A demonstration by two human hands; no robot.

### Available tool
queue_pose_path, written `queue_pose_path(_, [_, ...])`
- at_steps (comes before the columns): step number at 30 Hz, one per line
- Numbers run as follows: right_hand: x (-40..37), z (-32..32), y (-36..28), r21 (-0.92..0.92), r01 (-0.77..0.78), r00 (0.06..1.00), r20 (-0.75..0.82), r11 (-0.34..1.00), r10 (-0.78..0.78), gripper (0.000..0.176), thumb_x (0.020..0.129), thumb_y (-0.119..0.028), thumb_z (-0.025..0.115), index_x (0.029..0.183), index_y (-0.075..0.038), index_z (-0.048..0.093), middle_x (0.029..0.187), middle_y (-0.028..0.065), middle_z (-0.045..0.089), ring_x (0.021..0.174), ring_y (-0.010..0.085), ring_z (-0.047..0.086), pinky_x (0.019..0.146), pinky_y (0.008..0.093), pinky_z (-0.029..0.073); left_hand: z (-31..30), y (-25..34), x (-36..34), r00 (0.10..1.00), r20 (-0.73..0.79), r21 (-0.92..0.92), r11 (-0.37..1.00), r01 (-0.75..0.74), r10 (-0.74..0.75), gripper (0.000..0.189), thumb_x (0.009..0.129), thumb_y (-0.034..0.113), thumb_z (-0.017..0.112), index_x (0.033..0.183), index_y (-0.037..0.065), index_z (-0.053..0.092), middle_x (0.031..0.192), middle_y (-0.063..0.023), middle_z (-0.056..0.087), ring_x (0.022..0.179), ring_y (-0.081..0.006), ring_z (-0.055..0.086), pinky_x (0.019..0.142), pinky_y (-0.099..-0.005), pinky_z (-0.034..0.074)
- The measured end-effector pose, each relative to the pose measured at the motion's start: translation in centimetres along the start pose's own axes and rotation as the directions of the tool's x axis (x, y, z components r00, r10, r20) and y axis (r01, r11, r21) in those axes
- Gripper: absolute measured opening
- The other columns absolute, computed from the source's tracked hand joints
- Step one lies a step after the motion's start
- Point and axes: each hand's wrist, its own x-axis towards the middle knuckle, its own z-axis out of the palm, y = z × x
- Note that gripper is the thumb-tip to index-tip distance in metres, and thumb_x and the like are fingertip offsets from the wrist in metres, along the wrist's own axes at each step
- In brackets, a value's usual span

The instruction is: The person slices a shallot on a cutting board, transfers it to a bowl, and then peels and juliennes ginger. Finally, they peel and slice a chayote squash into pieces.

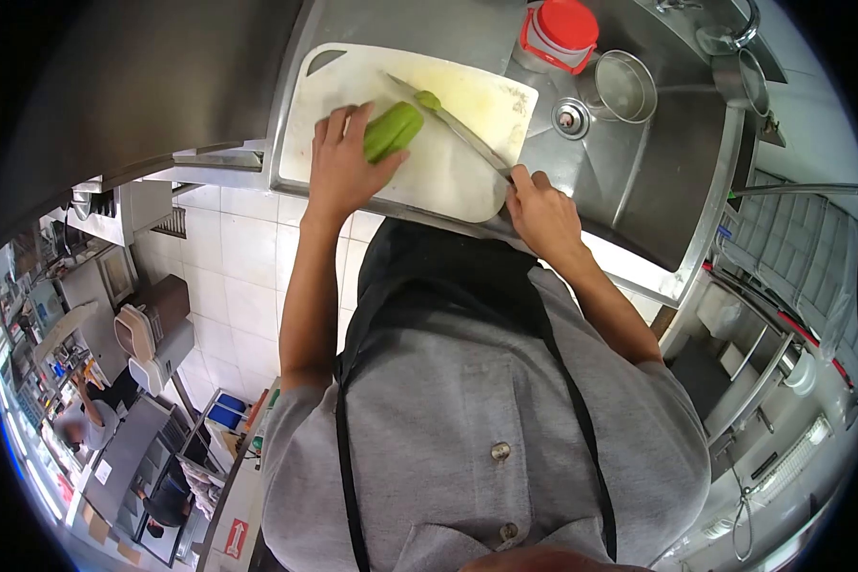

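Note:
On the white cutting board, my left hand is wrapped round a green vegetable, fingers on its far left side and thumb near its lower end. My right hand grips the handle of a long knife; the handle is mostly hidden in the fist. The blade lies low over the board, pointing up and left. Against the blade, a little right of the vegetable, rests a small green cut-off end piece.
Right of the board is a metal sink with a drain, a metal pot and a red-lidded container. A faucet stands at the back. Other people are far off at lower left.

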Motion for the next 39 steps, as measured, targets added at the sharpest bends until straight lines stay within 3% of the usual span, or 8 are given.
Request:
queue_pose_path(4, [0.1, -0.3, 0.0, -0.055, 0.004, 0.997, -0.073, 0.998, -0.008, 0.016, 0.094, -0.019, 0.060, 0.102, -0.008, 0.051, 0.085, 0.0175, 0.060, 0.065, 0.0403, 0.066, 0.057, 0.0489, 0.054, -1.5, 1.6, 3.9, 0.928, 0.029, 0.038, 0.927, -0.373, 0.372, 0.053, 0.079, 0.011, 0.069, 0.131, 0.007, 0.060, 0.122, -0.0092, 0.061, 0.122, -0.0339, 0.045, 0.104, -0.0424, 0.040])
queue_pose_path(10, [-0.2, -0.4, 0.7, -0.085, -0.034, 0.995, -0.095, 0.996, 0.026, 0.017, 0.095, -0.018, 0.059, 0.105, -0.009, 0.049, 0.089, 0.0180, 0.058, 0.068, 0.0409, 0.066, 0.058, 0.0491, 0.055, 1.3, 2.3, 7.6, 0.845, 0.273, -0.060, 0.885, -0.462, 0.460, 0.044, 0.075, -0.007, 0.057, 0.117, 0.002, 0.066, 0.117, -0.0081, 0.062, 0.116, -0.0290, 0.052, 0.105, -0.0406, 0.040])
queue_pose_path(18, [-0.4, -0.3, 1.1, -0.111, -0.016, 0.991, -0.133, 0.994, 0.001, 0.018, 0.087, -0.006, 0.056, 0.103, -0.006, 0.047, 0.090, 0.0208, 0.058, 0.067, 0.0395, 0.069, 0.057, 0.0466, 0.058, 0.3, 3.5, 7.7, 0.853, 0.118, -0.058, 0.861, -0.505, 0.509, 0.026, 0.079, -0.004, 0.061, 0.103, 0.000, 0.070, 0.104, -0.0087, 0.065, 0.103, -0.0268, 0.058, 0.090, -0.0366, 0.050])
queue_pose_path(23, [-0.2, -0.6, 1.8, -0.085, -0.122, 0.983, -0.145, 0.989, 0.109, 0.019, 0.092, -0.013, 0.058, 0.105, -0.005, 0.046, 0.089, 0.0218, 0.059, 0.069, 0.0417, 0.068, 0.057, 0.0482, 0.057, -1.0, 0.1, 7.3, 0.961, -0.079, -0.240, 0.931, -0.276, 0.265, 0.022, 0.085, 0.003, 0.064, 0.107, 0.003, 0.070, 0.105, -0.0103, 0.066, 0.100, -0.0325, 0.062, 0.090, -0.0392, 0.051])
queue_pose_path(30, [0.0, -0.7, 2.1, -0.040, -0.100, 0.988, -0.121, 0.994, 0.095, 0.023, 0.094, -0.017, 0.061, 0.107, -0.005, 0.046, 0.089, 0.0226, 0.059, 0.069, 0.0436, 0.067, 0.058, 0.0509, 0.056, -0.9, -4.0, 5.2, 0.981, -0.136, -0.102, 0.983, -0.154, 0.140, 0.031, 0.086, 0.011, 0.067, 0.116, 0.003, 0.069, 0.116, -0.0166, 0.065, 0.108, -0.0354, 0.062, 0.092, -0.0394, 0.051])
queue_pose_path(33, [0.2, -0.6, 1.9, 0.002, -0.096, 0.988, -0.118, 0.995, 0.095, 0.024, 0.094, -0.018, 0.061, 0.107, -0.004, 0.047, 0.089, 0.0238, 0.060, 0.070, 0.0445, 0.066, 0.059, 0.0518, 0.055, 0.3, -1.1, 3.5, 0.983, 0.173, -0.026, 0.997, 0.069, -0.063, 0.064, 0.080, 0.046, 0.074, 0.129, 0.007, 0.062, 0.117, -0.0198, 0.066, 0.112, -0.0367, 0.062, 0.094, -0.0418, 0.051])
queue_pose_path(37, [0.6, -0.6, 1.7, 0.034, -0.073, 0.990, -0.120, 0.997, 0.077, 0.024, 0.093, -0.018, 0.062, 0.107, -0.003, 0.048, 0.090, 0.0252, 0.062, 0.071, 0.0458, 0.066, 0.062, 0.0532, 0.054, 0.4, 0.6, 3.4, 0.959, 0.253, 0.229, 0.971, 0.071, -0.129, 0.075, 0.077, 0.056, 0.073, 0.128, 0.003, 0.058, 0.116, -0.0220, 0.066, 0.113, -0.0394, 0.062, 0.094, -0.0446, 0.051])
queue_pose_path(39, [0.1, -0.6, 1.6, 0.060, -0.093, 0.988, -0.119, 0.994, 0.100, 0.024, 0.094, -0.018, 0.062, 0.106, -0.003, 0.048, 0.090, 0.0256, 0.062, 0.072, 0.0465, 0.065, 0.063, 0.0540, 0.053, 0.0, 0.4, 3.8, 0.820, 0.232, 0.033, 0.847, 0.531, -0.523, 0.082, 0.073, 0.059, 0.074, 0.123, -0.003, 0.054, 0.112, -0.0255, 0.066, 0.109, -0.0411, 0.064, 0.093, -0.0464, 0.052])
